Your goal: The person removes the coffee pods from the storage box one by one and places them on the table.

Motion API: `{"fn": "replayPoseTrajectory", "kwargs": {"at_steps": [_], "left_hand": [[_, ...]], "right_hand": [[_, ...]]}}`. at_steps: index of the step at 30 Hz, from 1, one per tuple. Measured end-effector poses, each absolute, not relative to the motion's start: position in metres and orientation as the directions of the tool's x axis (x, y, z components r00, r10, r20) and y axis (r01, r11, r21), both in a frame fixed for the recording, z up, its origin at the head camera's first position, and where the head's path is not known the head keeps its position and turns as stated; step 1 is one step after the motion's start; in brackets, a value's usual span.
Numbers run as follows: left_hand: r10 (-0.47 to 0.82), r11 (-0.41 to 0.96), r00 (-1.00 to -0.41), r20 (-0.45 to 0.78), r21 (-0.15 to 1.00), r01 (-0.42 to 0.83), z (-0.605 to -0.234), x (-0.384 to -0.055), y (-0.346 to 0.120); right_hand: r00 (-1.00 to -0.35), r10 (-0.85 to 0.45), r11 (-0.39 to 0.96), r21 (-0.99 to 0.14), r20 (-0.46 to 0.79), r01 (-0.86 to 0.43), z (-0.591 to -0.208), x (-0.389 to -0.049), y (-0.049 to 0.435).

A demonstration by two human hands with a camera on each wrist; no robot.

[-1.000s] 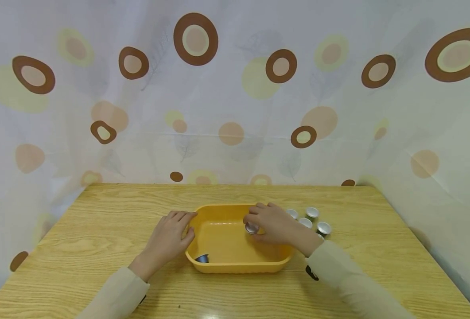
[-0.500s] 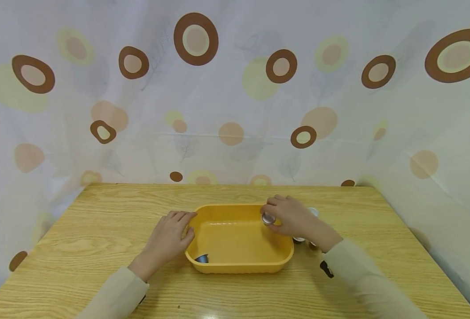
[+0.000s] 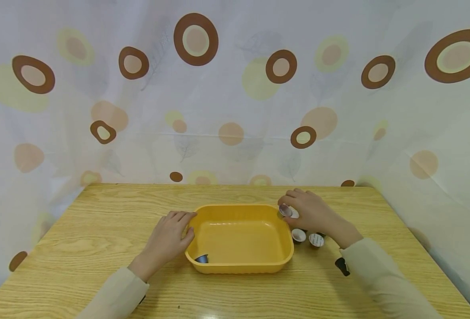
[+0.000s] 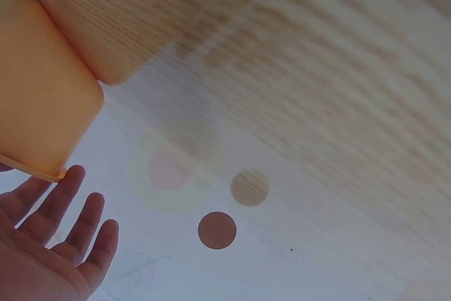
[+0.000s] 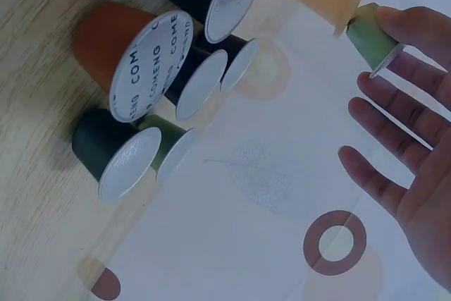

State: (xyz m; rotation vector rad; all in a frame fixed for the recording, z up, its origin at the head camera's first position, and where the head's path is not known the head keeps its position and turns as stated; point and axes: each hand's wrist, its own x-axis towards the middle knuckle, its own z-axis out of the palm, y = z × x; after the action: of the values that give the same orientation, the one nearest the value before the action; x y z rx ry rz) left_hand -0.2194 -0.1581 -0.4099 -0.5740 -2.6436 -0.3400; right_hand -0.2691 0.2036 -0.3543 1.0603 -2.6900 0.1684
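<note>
My right hand (image 3: pixel 312 212) pinches a green coffee capsule (image 5: pixel 371 35) between thumb and fingers. In the head view that capsule overlaps the far right corner of the yellow-orange tray (image 3: pixel 238 267). The other fingers of this hand are extended. My left hand (image 3: pixel 168 237) rests at the tray's left side, its fingertips on the rim and its fingers fairly straight in the left wrist view. A dark blue capsule (image 3: pixel 202 258) lies tipped in the tray's near left corner.
Several capsules stand right of the tray, partly behind my right hand: a brown one (image 5: pixel 95 44) with a printed lid, a green one (image 5: pixel 165 146) and black ones (image 5: pixel 99 142). A patterned cloth (image 3: pixel 231 88) hangs behind the wooden table (image 3: pixel 99 230).
My right hand has moved right and away from over the tray's inside to its far right corner, still pinching the capsule. Nearer capsules have come into view. My left hand stays put.
</note>
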Motion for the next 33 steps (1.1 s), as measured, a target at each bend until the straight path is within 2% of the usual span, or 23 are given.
{"fn": "replayPoseTrajectory", "kwargs": {"at_steps": [11,33], "left_hand": [[0.343,0.884,-0.827,0.445,0.144,0.445,-0.410,-0.219,-0.159],[0.346,0.880,-0.826,0.444,0.151,0.450,-0.408,-0.218,-0.158]], "right_hand": [[-0.668,-0.672,0.719,0.064,0.318,-0.692,-0.352,-0.271,0.216],[-0.783,-0.574,0.806,-0.004,0.239,-0.592,-0.362,-0.271,0.265]]}}
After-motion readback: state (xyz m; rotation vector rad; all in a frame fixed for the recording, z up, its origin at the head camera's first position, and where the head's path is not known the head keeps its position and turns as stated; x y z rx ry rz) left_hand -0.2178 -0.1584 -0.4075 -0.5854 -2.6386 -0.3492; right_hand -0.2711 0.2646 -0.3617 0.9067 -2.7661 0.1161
